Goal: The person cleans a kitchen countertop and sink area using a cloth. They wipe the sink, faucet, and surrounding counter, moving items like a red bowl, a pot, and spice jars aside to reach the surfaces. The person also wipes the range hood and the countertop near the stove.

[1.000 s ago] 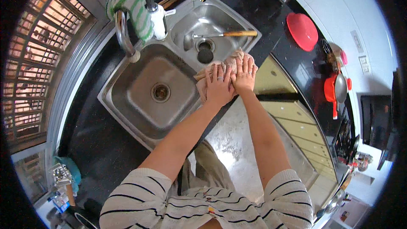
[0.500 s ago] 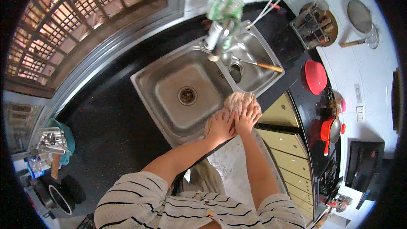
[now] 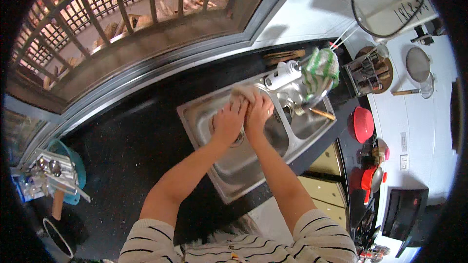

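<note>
Both hands over the steel sink (image 3: 204, 117), arms coming up side by side from the lower edge.

Left hand (image 3: 228, 122) and right hand (image 3: 257, 113) are pressed close together, thumbs nearly touching, fingers curled forward and closed on a pale cloth (image 3: 245, 91). The cloth bunches out just beyond the fingertips of both hands, on the far side, toward the window. Only that bunched end shows; the rest is hidden under the fingers. It looks like a rag or dishcloth, though the view is too small and blurred to be sure of the fabric.

Key relation: the cloth lies straight ahead of both hands, not to either side. Its visible lump runs crosswise, spanning from the left fingertips to the right ones. Neither hand is clearly nearer; they share it about evenly, right hand sitting a little further forward.

Around the hands:
- Drain of the large basin sits under the left hand, mostly hidden by it.
- White tap head (image 3: 283, 74) just to the right of the right hand and slightly ahead, close but apart.
- Green-and-white striped cloth (image 3: 321, 68) further right, hung by the tap.
- Smaller basin to the right, a wooden-handled utensil (image 3: 321, 113) lying in it.
- Dark desk (image 3: 131, 146) well off to the left of the left hand.
</note>
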`<state>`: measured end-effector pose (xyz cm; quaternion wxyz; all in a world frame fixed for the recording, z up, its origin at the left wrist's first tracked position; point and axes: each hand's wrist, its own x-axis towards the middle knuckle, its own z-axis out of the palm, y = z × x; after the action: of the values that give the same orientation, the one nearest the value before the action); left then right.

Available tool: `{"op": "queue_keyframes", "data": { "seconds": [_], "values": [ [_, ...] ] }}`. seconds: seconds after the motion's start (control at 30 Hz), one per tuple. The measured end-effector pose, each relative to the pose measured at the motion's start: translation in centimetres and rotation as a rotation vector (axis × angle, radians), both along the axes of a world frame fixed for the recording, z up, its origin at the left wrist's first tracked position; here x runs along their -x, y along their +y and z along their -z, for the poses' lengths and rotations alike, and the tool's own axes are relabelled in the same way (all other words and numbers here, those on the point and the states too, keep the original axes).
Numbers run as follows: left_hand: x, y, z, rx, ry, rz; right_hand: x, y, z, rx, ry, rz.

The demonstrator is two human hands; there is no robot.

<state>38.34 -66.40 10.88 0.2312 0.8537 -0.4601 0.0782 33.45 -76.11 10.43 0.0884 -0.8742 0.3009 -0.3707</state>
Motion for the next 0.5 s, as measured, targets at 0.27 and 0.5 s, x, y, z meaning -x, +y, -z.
{"op": "queue_keyframes", "data": {
  "seconds": [0.27,0.5],
  "values": [
    [-13.4,-8.3,6.0,-0.029,-0.245,0.234,-13.3,-11.4,7.4,-0.108,0.303,0.290],
    [-12.2,-15.4,9.0,0.107,-0.133,0.301,-15.7,-21.5,7.5,-0.326,0.226,0.429]
  ]
}}
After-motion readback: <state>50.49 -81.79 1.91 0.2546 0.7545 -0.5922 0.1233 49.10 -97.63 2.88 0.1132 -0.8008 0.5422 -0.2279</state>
